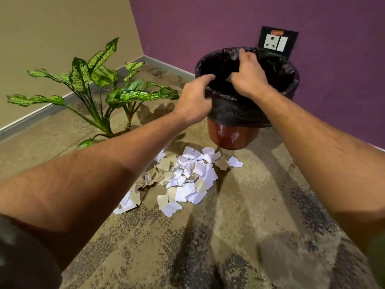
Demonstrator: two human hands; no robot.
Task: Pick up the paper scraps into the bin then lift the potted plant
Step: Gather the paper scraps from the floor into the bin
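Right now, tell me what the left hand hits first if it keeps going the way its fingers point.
The bin: the left hand points at its near rim, where the black liner folds over. It looks to be touching the liner already, though depth is unclear.

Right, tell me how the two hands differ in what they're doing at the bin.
The left hand grips the black liner at the bin's near rim; the right hand reaches over the opening. The left hand sits lower and closer; the right hand is higher, nearer the wall socket. Both are at the bin, away from the paper scraps.
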